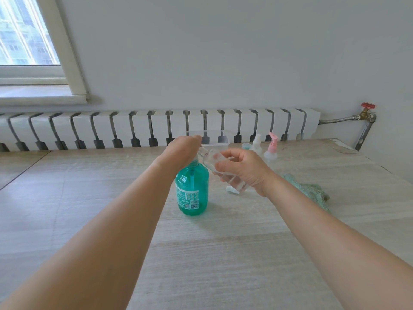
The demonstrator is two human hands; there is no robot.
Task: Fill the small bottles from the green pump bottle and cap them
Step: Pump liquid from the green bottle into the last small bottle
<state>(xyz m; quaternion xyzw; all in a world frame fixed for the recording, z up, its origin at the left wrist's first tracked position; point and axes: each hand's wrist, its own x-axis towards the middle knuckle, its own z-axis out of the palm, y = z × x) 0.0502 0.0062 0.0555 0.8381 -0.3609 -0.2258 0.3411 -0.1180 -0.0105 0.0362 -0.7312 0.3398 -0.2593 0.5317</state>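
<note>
The green pump bottle stands upright mid-table. My left hand lies on top of its pump head and hides it; how the fingers lie I cannot tell. My right hand grips a clear small bottle, tilted with its open neck up against the pump spout. A small white cap lies on the table just below that bottle. Two more small bottles stand at the back right: a white-topped spray bottle and a pink-pump bottle.
A clear plastic box sits behind the hands near the radiator. A small teal lid lies beside the spray bottle. A green cloth lies crumpled at the right. The table's right edge runs near a pipe with a red valve.
</note>
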